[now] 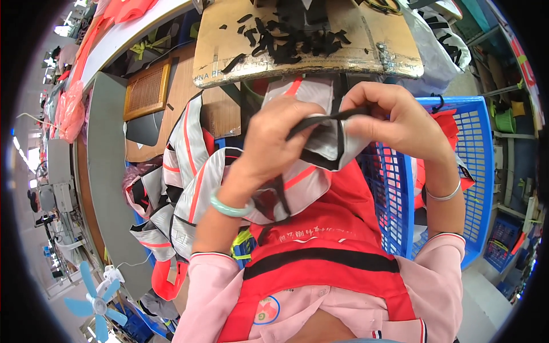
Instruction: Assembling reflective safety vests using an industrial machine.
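Note:
In front of my chest, a black fabric strap (327, 118) stretches between my two hands. My left hand (278, 134) is closed round its left part, and the fingertips are partly hidden behind it. My right hand (398, 119) pinches the other end between thumb and fingers. Just below the strap hangs a silver-grey sewn fabric piece (325, 144) with black edging, close against both hands. More silver-grey fabric pieces (189, 143) with black edging and orange-red stripes lie heaped to the left and over my lap, on my red apron (320, 228).
Ahead stands a cardboard-covered board (229, 51) with many short black scraps (280, 43) on it. A blue plastic basket (406, 200) with red and grey pieces stands at my right. A grey panel (108, 171) and a blue fan (97, 303) are at the left.

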`<state>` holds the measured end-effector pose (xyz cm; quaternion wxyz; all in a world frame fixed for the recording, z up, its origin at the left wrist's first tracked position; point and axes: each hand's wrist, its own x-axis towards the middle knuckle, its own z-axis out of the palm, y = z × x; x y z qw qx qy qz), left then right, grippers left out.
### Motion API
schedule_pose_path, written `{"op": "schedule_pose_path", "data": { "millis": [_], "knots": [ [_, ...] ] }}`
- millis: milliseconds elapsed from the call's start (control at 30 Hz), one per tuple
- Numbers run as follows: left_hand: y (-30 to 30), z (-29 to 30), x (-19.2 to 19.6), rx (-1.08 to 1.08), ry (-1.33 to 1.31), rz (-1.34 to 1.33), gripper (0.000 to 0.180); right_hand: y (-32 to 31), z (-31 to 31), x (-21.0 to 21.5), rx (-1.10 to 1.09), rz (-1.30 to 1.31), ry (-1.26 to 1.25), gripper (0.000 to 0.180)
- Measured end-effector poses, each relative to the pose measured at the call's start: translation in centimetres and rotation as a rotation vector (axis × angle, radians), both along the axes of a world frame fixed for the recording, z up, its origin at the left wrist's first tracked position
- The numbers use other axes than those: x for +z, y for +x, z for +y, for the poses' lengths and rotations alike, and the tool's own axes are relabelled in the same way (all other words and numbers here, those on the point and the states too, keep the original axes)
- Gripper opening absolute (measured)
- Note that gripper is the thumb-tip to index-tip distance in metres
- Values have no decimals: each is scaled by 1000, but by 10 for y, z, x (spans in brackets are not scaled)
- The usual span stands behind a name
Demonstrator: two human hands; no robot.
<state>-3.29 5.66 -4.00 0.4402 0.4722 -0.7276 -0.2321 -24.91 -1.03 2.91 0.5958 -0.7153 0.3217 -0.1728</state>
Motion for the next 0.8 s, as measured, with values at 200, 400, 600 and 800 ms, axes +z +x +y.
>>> {"op": "schedule_pose_path", "data": {
  "millis": [200, 400, 600, 800],
  "knots": [
    [20, -27, 56, -46, 180, 34, 19, 12, -22, 9, -123, 211, -449, 33],
    [41, -74, 62, -33, 526, -1, 28, 32, -56, -24, -197, 89, -290, 23],
    [58, -116, 56, 12, 629, 45, 39, 44, -88, -26, -244, 191, -401, 25],
    [60, -134, 51, 0, 718, 188, 42, 51, -114, -39, -281, 151, -321, 34]
  ]
}}
